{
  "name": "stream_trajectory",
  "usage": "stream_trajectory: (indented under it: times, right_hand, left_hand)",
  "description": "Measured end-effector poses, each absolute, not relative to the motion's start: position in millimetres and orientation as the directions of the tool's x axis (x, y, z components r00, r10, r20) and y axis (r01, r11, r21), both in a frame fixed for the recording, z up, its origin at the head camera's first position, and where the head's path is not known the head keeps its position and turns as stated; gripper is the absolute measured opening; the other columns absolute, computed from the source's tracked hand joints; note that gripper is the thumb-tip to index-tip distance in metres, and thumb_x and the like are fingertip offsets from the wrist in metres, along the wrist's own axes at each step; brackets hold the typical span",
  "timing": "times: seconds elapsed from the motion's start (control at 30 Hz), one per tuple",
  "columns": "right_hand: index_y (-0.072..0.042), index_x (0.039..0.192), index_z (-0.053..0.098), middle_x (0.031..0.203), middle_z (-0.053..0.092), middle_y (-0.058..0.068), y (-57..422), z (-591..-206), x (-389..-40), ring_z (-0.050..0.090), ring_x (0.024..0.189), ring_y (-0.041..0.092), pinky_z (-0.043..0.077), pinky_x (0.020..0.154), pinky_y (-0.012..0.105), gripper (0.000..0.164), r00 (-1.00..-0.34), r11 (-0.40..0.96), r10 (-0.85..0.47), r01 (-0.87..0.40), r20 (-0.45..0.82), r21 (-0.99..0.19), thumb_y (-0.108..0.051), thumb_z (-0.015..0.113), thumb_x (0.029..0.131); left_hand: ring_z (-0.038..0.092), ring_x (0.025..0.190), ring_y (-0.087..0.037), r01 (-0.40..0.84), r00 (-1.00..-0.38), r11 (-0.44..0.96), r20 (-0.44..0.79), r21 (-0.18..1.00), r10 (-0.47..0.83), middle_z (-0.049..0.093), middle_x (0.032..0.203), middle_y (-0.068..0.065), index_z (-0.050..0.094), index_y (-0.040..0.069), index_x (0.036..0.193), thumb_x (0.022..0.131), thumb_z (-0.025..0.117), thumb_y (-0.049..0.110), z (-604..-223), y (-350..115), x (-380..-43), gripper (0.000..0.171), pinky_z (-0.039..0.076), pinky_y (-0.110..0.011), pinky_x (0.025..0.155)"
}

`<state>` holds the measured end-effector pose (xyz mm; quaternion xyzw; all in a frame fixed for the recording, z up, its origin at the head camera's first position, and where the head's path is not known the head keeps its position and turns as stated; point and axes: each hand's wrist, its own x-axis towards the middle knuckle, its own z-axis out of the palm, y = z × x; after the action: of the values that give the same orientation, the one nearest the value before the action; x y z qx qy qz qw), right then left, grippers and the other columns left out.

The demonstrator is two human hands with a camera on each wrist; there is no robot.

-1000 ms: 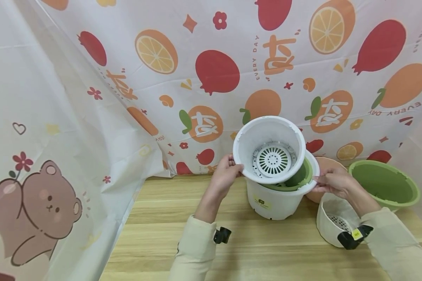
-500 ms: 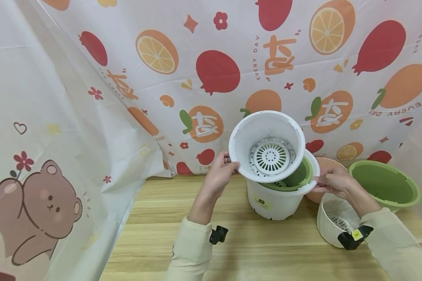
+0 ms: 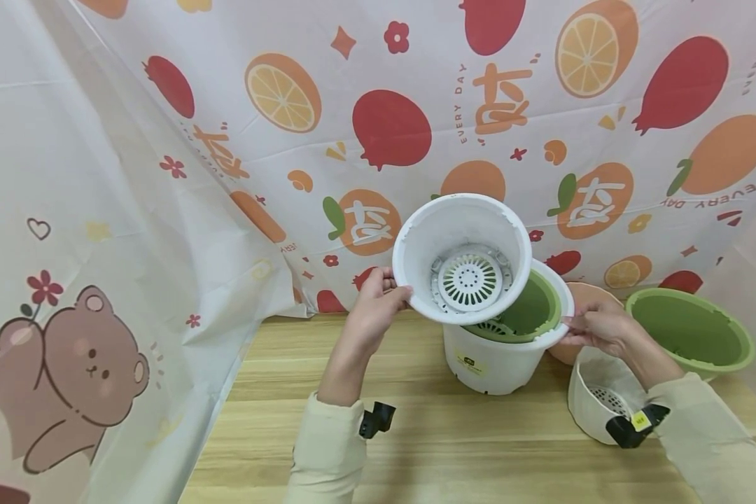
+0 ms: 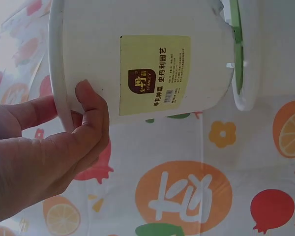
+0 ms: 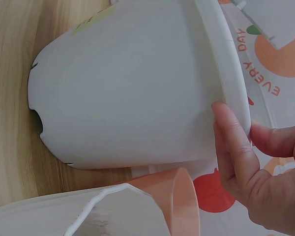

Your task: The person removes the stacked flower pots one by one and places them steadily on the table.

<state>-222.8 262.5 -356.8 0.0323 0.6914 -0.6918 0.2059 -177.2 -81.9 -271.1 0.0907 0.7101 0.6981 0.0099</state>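
Observation:
My left hand (image 3: 373, 308) pinches the rim of a white plastic flowerpot (image 3: 416, 245), held up and tilted so its slotted base shows. A yellow label (image 4: 155, 73) marks its side in the left wrist view. Below and to the right, a larger white flowerpot (image 3: 498, 364) stands on the table with a green flowerpot (image 3: 535, 308) nested inside. The raised pot overlaps the left part of both in the head view. At the larger pot's right rim, my right hand (image 3: 601, 327) grips with thumb and fingers, seen closely in the right wrist view.
Right of the larger pot sit an orange pot (image 3: 582, 297), a cream pot (image 3: 595, 399) with a perforated base, and another green pot (image 3: 687, 329). Behind the wooden table (image 3: 453, 448) hangs a fruit-print curtain (image 3: 416, 70).
The white flowerpot in my left hand has moved left and slightly up, uncovering more of the nested green pot. My right hand keeps its grip on the larger pot's rim.

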Motion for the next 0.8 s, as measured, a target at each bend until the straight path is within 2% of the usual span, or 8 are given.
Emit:
stream_trajectory:
  times: [0.13, 0.53, 0.8]
  right_hand:
    - [0.007, 0.078, 0.055, 0.081, 0.057, 0.014, 263, -357, -222, 0.066, 0.070, 0.025, 0.054, 0.070, 0.036, 0.018, -0.913, 0.020, -0.249, 0.328, -0.323, -0.944, 0.012, 0.043, 0.090]
    - [0.006, 0.079, 0.055, 0.080, 0.057, 0.012, 262, -358, -223, 0.066, 0.069, 0.025, 0.055, 0.069, 0.037, 0.016, -0.918, 0.041, -0.235, 0.318, -0.318, -0.947, 0.010, 0.044, 0.090]
    - [0.007, 0.079, 0.053, 0.081, 0.056, 0.014, 263, -359, -223, 0.066, 0.070, 0.025, 0.055, 0.070, 0.036, 0.015, -0.917, 0.039, -0.239, 0.318, -0.318, -0.947, 0.010, 0.043, 0.090]
  left_hand:
    - [0.053, 0.084, -0.019, 0.106, -0.987, 0.011, 0.104, 0.994, 0.122, 0.048, 0.105, -0.024, 0.035, -0.012, 0.121, 0.090, 0.044, -0.008, -269, -89, -176, 0.032, 0.050, -0.028, 0.076]
    - [0.052, 0.084, -0.019, 0.076, -0.996, 0.055, 0.074, 0.996, 0.040, 0.047, 0.106, -0.025, 0.036, -0.012, 0.121, 0.090, 0.045, -0.006, -268, -111, -175, 0.032, 0.048, -0.033, 0.080]
    - [0.052, 0.085, -0.023, 0.054, -0.998, 0.041, 0.055, 0.998, -0.031, 0.046, 0.104, -0.026, 0.034, -0.015, 0.119, 0.089, 0.044, -0.009, -274, -124, -177, 0.032, 0.048, -0.019, 0.068]
